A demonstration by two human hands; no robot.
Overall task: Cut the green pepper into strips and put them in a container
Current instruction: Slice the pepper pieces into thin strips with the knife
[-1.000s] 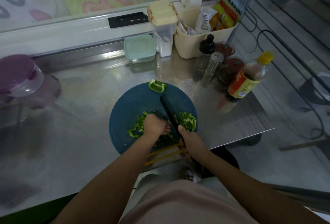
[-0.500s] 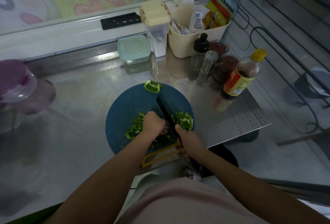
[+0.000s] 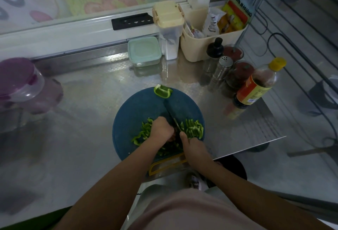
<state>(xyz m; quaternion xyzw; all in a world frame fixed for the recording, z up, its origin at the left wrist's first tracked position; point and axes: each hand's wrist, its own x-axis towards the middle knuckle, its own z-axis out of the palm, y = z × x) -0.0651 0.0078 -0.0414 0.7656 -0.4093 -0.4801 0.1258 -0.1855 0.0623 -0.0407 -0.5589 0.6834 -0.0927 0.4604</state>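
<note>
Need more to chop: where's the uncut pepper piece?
The uncut pepper piece lies at the far edge of the blue cutting board, beyond the knife tip.

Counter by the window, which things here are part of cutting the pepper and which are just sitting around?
In use:
- knife in the right hand
- left hand holding down pepper
- cut pepper strips
- uncut pepper piece
- blue cutting board
- possibly the mint-lidded container

Lying about:
- sauce bottle
- shaker
- cream basket
- purple-lidded jar
</note>
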